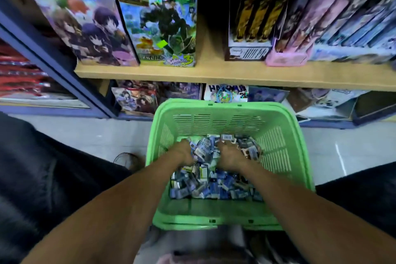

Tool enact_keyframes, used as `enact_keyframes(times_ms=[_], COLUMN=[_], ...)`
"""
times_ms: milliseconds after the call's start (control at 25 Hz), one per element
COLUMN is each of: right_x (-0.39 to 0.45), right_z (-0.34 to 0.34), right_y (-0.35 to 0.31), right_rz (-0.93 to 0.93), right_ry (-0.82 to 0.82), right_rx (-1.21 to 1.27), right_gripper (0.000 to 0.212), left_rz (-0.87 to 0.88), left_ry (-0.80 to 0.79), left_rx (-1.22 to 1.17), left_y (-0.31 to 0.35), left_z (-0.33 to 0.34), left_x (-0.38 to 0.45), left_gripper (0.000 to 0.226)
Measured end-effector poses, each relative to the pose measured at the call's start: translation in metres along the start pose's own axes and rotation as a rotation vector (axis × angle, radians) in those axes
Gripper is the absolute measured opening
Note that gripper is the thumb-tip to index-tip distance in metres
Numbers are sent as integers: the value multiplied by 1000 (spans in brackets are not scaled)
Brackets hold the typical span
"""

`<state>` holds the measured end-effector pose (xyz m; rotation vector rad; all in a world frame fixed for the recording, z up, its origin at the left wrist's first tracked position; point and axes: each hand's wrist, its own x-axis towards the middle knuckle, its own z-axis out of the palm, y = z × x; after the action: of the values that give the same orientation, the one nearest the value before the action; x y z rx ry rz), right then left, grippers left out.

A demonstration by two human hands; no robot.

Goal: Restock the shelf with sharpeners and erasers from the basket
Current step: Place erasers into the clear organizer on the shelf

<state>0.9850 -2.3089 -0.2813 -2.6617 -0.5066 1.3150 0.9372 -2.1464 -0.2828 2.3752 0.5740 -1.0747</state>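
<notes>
I see both hands down inside the green slotted plastic basket [278,156], which stands on the pale tiled floor [120,135] in front of the wooden shelf board [235,75]. The left hand [182,152] and the right hand [229,154] are side by side, buried in the heap of small blue-and-white packets [214,184]. I take these for the sharpeners and erasers, but they are too small and blurred to tell which is which. The fingers of both hands seem to curl into the heap as if gathering a handful; I cannot tell if either grip is really closed on packets.

In my judgement the task is at an early point. The basket floor around and behind both grips is covered with packets, and I see no such packets on the shelf above the grips. So almost all the restocking is left: lift a handful, carry it up, place it.

Readable writing is little. On the bright green game box [167,28], standing on the shelf beyond the left grip, I can read "Splatoon 3". On a card [227,92] below the shelf board, just beyond the basket rim, letters like "HANGMAN" show, but not surely. One packet near the right grip shows a barcode label [227,136]. The rest is blurred.
</notes>
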Motion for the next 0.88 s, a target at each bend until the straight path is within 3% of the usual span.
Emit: enact_keyframes(times_ms=[160, 280, 400, 520, 640, 720, 880], right_x=[19, 30, 38, 41, 40, 39, 29], right_z=[20, 36, 37, 32, 32, 34, 30], right_y=[-14, -26, -24, -15, -18, -21, -14], right_rz=[-10, 15, 36, 44, 50, 45, 81], right_ry=[94, 58, 52, 91, 13, 1, 1], right_rx=[4, -15, 74, 163, 163, 201, 631], right_gripper=[77, 88, 86, 82, 97, 95, 72], left_rz=[-52, -80, -51, -63, -58, -85, -157], left_ry=[-23, -43, -31, -17, -68, -55, -54], left_rx=[-171, -137, -126, -300, -503, -621, -1074], left_y=[-10, -9, -10, -9, -5, -7, -8], left_z=[16, 22, 24, 23, 28, 31, 29], left_x=[21, 30, 36, 36, 36, 38, 31], left_gripper=[81, 115, 104, 91, 102, 103, 76])
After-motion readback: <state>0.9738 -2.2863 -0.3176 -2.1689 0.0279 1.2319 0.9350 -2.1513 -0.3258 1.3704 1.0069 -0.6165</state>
